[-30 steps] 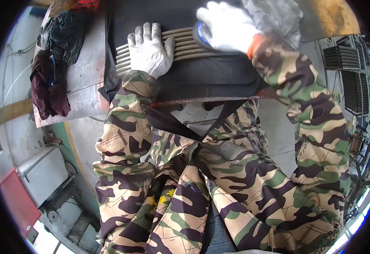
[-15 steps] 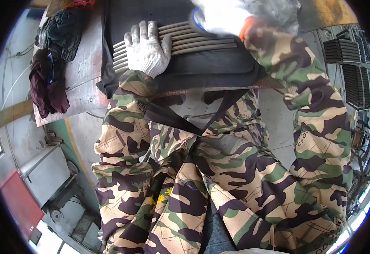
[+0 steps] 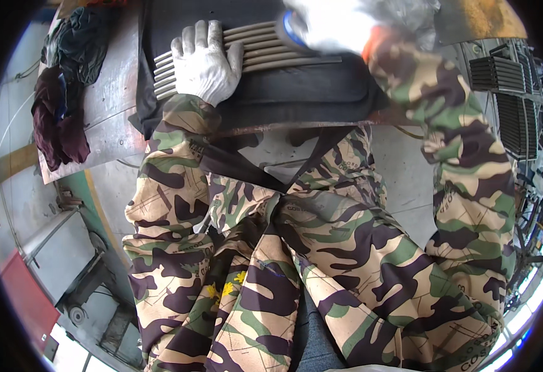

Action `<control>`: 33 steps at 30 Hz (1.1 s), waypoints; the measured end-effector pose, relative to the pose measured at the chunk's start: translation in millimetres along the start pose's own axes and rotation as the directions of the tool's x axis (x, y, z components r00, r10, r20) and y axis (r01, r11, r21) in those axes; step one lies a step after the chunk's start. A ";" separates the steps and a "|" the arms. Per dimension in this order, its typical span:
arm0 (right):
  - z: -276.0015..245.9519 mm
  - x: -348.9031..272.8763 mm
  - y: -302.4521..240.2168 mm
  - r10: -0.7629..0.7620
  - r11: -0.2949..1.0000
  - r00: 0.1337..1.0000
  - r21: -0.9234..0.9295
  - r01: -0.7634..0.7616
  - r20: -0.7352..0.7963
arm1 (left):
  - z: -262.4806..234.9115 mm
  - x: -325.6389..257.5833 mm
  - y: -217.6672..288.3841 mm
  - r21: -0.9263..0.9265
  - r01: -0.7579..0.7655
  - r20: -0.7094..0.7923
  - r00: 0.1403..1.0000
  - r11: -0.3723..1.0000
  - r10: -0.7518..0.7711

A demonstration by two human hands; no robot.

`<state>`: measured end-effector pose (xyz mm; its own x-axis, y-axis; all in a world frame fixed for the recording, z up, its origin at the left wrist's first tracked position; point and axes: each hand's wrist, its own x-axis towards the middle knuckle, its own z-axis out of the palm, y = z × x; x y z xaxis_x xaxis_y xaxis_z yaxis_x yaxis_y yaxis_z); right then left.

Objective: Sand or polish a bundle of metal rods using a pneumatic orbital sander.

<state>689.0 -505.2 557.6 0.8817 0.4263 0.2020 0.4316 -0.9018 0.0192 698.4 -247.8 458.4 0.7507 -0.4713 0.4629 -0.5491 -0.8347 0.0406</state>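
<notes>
- Since the earlier frames, the right hand [image 3: 330, 28] has travelled leftward and up along the grille, ending at the picture's top edge; the left hand [image 3: 204, 62] has stayed planted in the same spot on the bars.
- Left hand: white work glove, palm down, fingers [image 3: 191, 40] spread flat and released, pressing on the left end of the ribbed grille [image 3: 265, 53].
- Right hand: white glove with an orange cuff, blurred by motion. It is closed around a round blue-edged tool [image 3: 289, 30], whose exact kind cannot be told.
- Ribbed grille: a set of parallel pale bars, lying across a dark panel [image 3: 309, 93] at the near edge of the worktop [image 3: 107, 118], directly ahead of the person's knees.
- Worktop: worn metal sheet with a rusted front edge.
- Bundle of dark rags [image 3: 60, 105], maroon and green, lies at the far left of the worktop, well apart from both hands.
- More black grilles [image 3: 516, 111] are stacked to the right, away from the work.
- Person wears camouflage sleeves and trousers.
</notes>
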 end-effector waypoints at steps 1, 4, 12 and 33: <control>11.2 3.6 13.9 -0.008 0.999 0.999 -0.044 0.006 -0.040 | 0.8 0.7 3.5 -0.012 -0.003 0.012 1.000 1.000 0.003; 12.8 0.7 8.8 -0.018 0.999 0.998 -0.039 0.015 -0.064 | -1.4 -0.9 0.5 -0.018 0.011 0.048 0.999 1.000 -0.010; 14.9 6.3 9.6 -0.021 0.999 0.993 -0.043 0.016 -0.119 | 4.5 -0.9 -0.2 0.014 0.018 0.004 1.000 1.000 -0.018; 19.0 20.4 -45.0 0.038 0.999 0.999 0.003 -0.038 0.013 | -8.7 -2.6 -11.9 -0.111 0.215 0.049 0.976 0.970 -0.210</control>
<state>691.2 -454.6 542.3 0.8997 0.3930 0.1901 0.3987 -0.9170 0.0089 699.8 -234.2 464.4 0.8665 -0.2986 0.4000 -0.4126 -0.8795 0.2373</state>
